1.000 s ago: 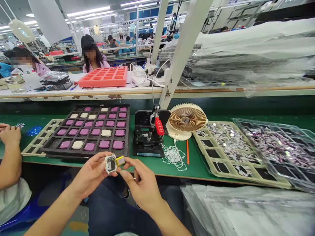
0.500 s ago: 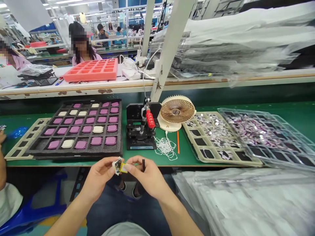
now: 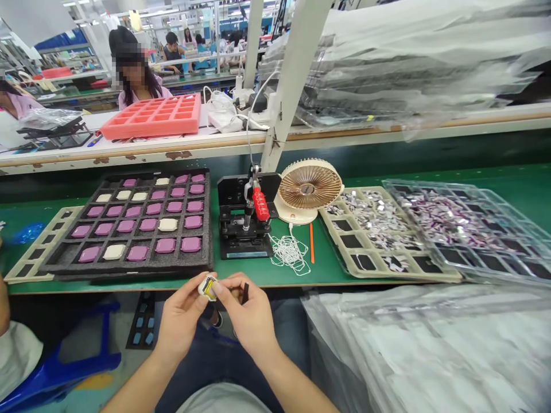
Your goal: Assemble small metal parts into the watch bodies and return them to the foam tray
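Low in the view, over my lap, my left hand (image 3: 181, 321) pinches a small white-framed module with a yellow part (image 3: 208, 288) between thumb and fingers. My right hand (image 3: 247, 319) meets it from the other side, its fingertips against the module. A thin dark strip (image 3: 245, 293) stands up from between my right fingers. The module's underside is hidden by my fingers. Both hands are just in front of the green bench edge (image 3: 267, 281).
A black foam tray (image 3: 124, 261) of purple and cream pads lies ahead, beside a black hand press (image 3: 247, 215), a small fan (image 3: 310, 186) and white cord (image 3: 289, 252). Foil-filled trays (image 3: 447, 218) sit right; plastic sheets (image 3: 430, 350) lie below. A co-worker (image 3: 135, 80) sits across.
My hands have drawn closer together, and the yellow part now sits tight against the white-framed module instead of sticking out. The whole scene has shifted left and up as my head moved.
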Action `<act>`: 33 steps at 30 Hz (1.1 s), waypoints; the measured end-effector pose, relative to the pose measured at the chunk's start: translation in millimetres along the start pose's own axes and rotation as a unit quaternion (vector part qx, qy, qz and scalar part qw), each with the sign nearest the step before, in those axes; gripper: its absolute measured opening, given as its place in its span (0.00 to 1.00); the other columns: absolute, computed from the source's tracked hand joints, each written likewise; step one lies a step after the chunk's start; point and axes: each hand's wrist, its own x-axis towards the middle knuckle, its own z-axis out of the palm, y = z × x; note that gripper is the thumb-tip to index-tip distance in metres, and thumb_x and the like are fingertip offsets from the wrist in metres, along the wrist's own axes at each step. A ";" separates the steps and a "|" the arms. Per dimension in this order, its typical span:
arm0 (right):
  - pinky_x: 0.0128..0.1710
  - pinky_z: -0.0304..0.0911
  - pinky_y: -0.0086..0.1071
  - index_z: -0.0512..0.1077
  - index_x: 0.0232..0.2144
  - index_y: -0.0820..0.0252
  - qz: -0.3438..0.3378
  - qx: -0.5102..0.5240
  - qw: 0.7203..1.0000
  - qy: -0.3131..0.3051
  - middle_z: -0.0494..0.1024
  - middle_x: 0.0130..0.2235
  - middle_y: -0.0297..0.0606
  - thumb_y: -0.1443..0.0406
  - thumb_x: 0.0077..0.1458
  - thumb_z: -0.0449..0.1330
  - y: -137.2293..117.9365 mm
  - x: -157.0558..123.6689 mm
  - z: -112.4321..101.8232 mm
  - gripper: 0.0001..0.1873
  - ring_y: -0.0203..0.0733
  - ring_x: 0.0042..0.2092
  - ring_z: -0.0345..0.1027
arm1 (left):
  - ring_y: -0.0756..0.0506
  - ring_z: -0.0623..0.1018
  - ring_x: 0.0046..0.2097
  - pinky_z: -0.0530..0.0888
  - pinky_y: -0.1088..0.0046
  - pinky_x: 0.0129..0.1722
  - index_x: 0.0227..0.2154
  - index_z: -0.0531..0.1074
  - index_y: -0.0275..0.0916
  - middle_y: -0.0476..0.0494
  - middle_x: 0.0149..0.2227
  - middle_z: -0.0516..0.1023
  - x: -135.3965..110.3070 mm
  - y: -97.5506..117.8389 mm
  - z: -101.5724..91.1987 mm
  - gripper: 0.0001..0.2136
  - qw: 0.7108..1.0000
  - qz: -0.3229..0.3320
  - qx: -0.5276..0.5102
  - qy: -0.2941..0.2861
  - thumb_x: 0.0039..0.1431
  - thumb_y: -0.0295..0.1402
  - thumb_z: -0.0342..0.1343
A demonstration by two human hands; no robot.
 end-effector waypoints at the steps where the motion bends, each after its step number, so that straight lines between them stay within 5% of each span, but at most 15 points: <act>1: 0.27 0.57 0.29 0.79 0.30 0.59 -0.026 -0.013 1.000 0.006 0.75 0.31 0.34 0.52 0.59 0.69 2.0 -0.8 0.8 0.16 0.33 0.27 0.57 | 0.39 0.81 0.60 0.74 0.62 0.64 0.53 0.82 0.50 0.41 0.56 0.84 -1.0 -1.3 2.1 0.20 1.000 -0.006 -0.010 0.000 0.58 0.36 0.73; 4: 0.27 0.58 0.28 0.76 0.32 0.58 -0.068 -0.048 0.996 0.028 0.73 0.34 0.33 0.55 0.61 0.68 12.7 -1.8 3.0 0.14 0.33 0.28 0.60 | 0.39 0.80 0.61 0.74 0.60 0.64 0.61 0.76 0.51 0.40 0.57 0.84 -4.9 -0.7 9.8 0.25 0.999 -0.029 -0.028 -0.007 0.61 0.40 0.70; 9: 0.32 0.64 0.29 0.74 0.36 0.57 -0.030 -0.047 0.998 0.002 0.72 0.32 0.32 0.52 0.63 0.66 30.3 -1.8 -2.2 0.15 0.36 0.31 0.64 | 0.39 0.81 0.59 0.75 0.63 0.61 0.70 0.64 0.47 0.37 0.57 0.83 -8.6 8.6 18.8 0.34 0.997 -0.042 0.058 0.001 0.63 0.42 0.68; 13: 0.34 0.64 0.30 0.79 0.40 0.58 -0.042 -0.075 0.995 -0.048 0.72 0.31 0.31 0.52 0.64 0.66 28.8 -3.5 -16.4 0.15 0.36 0.31 0.64 | 0.38 0.83 0.54 0.80 0.65 0.53 0.65 0.69 0.45 0.36 0.54 0.84 -7.9 10.4 21.3 0.29 0.995 -0.033 0.093 0.006 0.63 0.46 0.66; 20: 0.30 0.59 0.29 0.77 0.30 0.59 -0.029 -0.094 0.991 -0.096 0.73 0.26 0.31 0.52 0.66 0.63 22.2 -7.2 -31.4 0.18 0.34 0.28 0.60 | 0.43 0.84 0.40 0.80 0.67 0.43 0.62 0.73 0.47 0.37 0.54 0.84 -11.3 2.3 24.2 0.23 0.991 -0.026 0.131 -0.031 0.67 0.45 0.63; 24: 0.28 0.57 0.29 0.75 0.29 0.59 -0.007 -0.045 0.996 -0.072 0.75 0.25 0.31 0.50 0.65 0.64 29.6 -12.8 -29.3 0.20 0.33 0.26 0.58 | 0.42 0.84 0.43 0.80 0.68 0.41 0.61 0.74 0.46 0.37 0.52 0.85 -7.7 -2.5 26.2 0.25 0.992 -0.045 0.109 -0.042 0.63 0.45 0.67; 28: 0.27 0.56 0.28 0.75 0.28 0.60 0.004 -0.065 0.996 -0.058 0.72 0.24 0.30 0.48 0.64 0.64 34.3 -19.1 -27.4 0.23 0.33 0.25 0.57 | 0.45 0.81 0.32 0.78 0.71 0.32 0.55 0.78 0.41 0.38 0.43 0.86 -4.0 -8.4 27.4 0.24 0.992 -0.049 0.114 -0.024 0.60 0.48 0.68; 33: 0.30 0.63 0.31 0.78 0.34 0.60 0.038 -0.031 0.997 -0.059 0.75 0.27 0.35 0.45 0.70 0.55 37.8 -16.9 -53.4 0.27 0.37 0.28 0.66 | 0.45 0.82 0.34 0.79 0.69 0.34 0.55 0.77 0.41 0.38 0.43 0.86 -0.6 -10.5 26.9 0.24 0.994 -0.065 0.084 -0.012 0.61 0.47 0.68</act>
